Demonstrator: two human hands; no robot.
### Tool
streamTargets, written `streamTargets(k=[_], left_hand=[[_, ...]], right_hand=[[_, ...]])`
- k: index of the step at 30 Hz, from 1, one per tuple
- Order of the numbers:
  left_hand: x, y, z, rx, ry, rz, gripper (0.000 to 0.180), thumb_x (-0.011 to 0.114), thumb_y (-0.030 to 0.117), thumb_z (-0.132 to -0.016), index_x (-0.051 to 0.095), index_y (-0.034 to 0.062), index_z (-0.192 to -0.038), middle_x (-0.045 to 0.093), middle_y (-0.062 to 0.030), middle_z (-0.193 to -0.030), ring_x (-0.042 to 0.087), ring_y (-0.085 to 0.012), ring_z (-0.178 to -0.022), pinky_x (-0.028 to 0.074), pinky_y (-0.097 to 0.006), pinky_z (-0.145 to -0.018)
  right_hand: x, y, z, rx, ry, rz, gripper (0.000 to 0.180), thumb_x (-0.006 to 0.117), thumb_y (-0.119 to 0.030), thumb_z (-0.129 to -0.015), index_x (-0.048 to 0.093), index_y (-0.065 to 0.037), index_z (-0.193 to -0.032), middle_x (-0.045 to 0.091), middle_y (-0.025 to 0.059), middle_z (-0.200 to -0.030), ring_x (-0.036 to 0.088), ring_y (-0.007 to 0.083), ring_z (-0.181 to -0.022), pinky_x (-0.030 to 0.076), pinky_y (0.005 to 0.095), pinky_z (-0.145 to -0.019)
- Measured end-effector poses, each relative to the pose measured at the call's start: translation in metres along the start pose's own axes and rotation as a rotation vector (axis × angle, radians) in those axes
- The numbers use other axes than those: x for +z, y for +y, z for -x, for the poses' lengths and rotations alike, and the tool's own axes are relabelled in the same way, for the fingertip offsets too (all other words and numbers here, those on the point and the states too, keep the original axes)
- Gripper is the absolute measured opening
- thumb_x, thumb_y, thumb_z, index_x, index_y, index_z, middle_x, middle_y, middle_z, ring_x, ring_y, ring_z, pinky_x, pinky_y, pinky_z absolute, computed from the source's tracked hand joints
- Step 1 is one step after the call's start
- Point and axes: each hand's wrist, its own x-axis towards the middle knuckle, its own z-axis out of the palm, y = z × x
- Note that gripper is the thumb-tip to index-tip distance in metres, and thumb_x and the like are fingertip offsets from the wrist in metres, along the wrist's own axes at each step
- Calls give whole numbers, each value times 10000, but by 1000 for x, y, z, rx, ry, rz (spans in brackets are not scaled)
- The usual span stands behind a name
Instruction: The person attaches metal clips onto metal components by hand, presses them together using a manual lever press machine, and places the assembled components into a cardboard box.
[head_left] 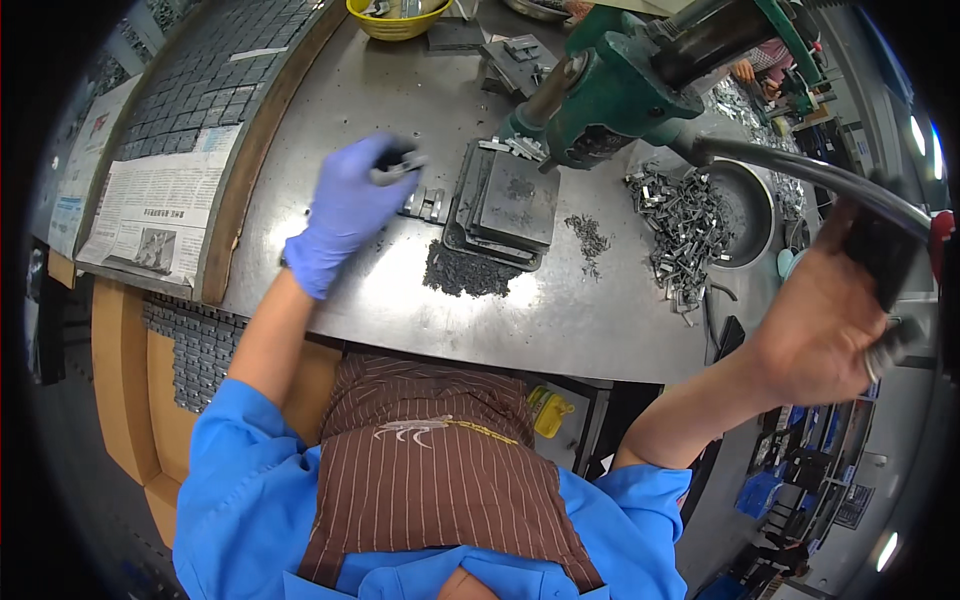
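My left hand (352,190), in a purple glove, is over the bench left of the press, its fingers closed on a small metal part (398,170) that is blurred. Just beyond it, a few small metal pieces (427,205) lie in a row beside the flat steel block (515,200) on the press base. My bare right hand (822,325) is raised at the right, at the outer end of the press lever (820,172). Its fingers reach up over the lever, with dark wrapping or covering on them; motion smears them. The green press head (625,95) stands above the block's far side.
Dark shavings (468,270) lie before the block. Loose metal parts (680,225) spill from a round metal pan (748,215). At left, a wood-edged tray (255,165) holds rows of parts and newspaper. A yellow bowl (395,26) stands at the back; a cardboard box (125,380) sits below.
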Motion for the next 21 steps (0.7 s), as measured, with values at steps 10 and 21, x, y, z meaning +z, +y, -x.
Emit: streamTargets(k=[10,21], left_hand=[[-30,-31,9,-136,-470,65,429,712,45,-623,582,20,-1032,594,-111,-979,585,-222,-894,460,-289,-819],[-21,-21,5,-25,-485,25,507,654,5,-624,552,25,-1120,547,-114,-1107,506,-231,-1063,367,-312,-946]], right_hand=[[-110,10,58,419,-33,326,366,446,-194,-916,475,67,-1171,582,166,-1052,566,229,-940,449,349,-786],[-197,-17,99,663,-108,1886,177,659,-105,-739,659,11,-873,634,189,-780,614,278,-651,455,324,-598]])
